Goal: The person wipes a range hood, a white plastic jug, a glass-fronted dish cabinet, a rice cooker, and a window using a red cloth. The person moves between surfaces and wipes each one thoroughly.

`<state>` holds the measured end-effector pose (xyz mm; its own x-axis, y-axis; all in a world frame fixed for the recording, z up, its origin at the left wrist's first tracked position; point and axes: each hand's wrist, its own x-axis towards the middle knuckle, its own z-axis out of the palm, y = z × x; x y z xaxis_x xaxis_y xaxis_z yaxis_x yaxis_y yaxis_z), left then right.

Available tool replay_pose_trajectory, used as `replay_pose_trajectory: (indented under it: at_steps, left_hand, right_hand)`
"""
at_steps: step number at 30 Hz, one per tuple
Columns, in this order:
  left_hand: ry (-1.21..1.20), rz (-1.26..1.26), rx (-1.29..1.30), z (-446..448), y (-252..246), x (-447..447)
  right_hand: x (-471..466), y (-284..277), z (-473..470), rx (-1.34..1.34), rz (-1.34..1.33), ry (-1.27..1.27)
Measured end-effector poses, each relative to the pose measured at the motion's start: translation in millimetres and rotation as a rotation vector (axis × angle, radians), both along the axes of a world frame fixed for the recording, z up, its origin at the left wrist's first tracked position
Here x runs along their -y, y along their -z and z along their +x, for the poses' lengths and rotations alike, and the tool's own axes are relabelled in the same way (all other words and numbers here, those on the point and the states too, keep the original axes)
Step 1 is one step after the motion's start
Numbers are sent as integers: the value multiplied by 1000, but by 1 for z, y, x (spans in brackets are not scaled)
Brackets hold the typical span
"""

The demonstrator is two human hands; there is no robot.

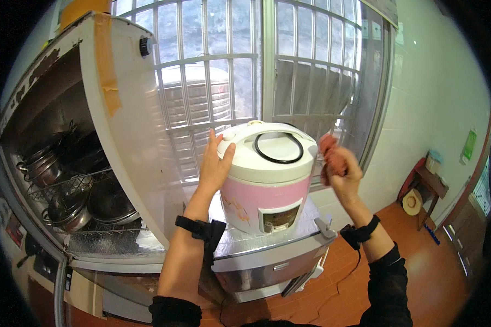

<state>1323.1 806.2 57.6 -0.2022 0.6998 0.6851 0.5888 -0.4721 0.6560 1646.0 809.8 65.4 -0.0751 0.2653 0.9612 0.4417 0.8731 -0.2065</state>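
Note:
A pink and white rice cooker (266,192) stands upright on a foil-like silver top (239,243) in front of me. Its white lid is down, and a black cable or ring (279,161) lies looped on it by the carrying handle. My left hand (216,161) rests against the lid's left side, fingers apart. On the right, my right hand (347,173) grips a crumpled reddish cloth (332,153) just off the cooker's side; the hand is slightly blurred. Black bands with small devices are strapped to both wrists.
A worn white cabinet (135,122) on the left holds several metal pots (71,210) on wire racks. Behind the cooker is a barred window (266,61). At far right, a small wooden table (433,178) and straw hat (412,202) stand by the wall. A thin cable trails to the tiled floor (352,294).

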Motion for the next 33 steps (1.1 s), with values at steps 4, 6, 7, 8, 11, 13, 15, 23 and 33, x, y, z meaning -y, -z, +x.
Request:
replay_pose_trajectory:
  at_steps: [4,6,7,8,11,13,15,23,33]
  left_hand:
    - [-51,-3,-29,0,6,-2]
    - [-54,14,-32,0,8,-2]
    - [-57,24,-36,0,8,-2]
    - [-63,30,-35,0,8,-1]
    - [-109,22,-59,1,8,-1]
    - [-74,19,-33,1,7,1]
    - [-61,2,-27,1,7,3]
    - [-140,-113,-77,2,4,9]
    - [-122,-79,-54,2,9,4]
  right_hand:
    - [-20,-61,-20,314,26,-63]
    - [-33,-87,-54,750,-308,-53]
    - [-37,-98,-72,1008,-604,-25]
    - [-39,-109,-88,1130,-658,64]
    - [-41,-123,-122,1259,-835,78]
    - [-43,-125,-136,1289,-953,-16]
    - [-45,-124,-146,1362,-1056,20]
    - [-35,-119,-154,1452,-667,423]
    - [-54,-170,-56,1185,-931,-386]
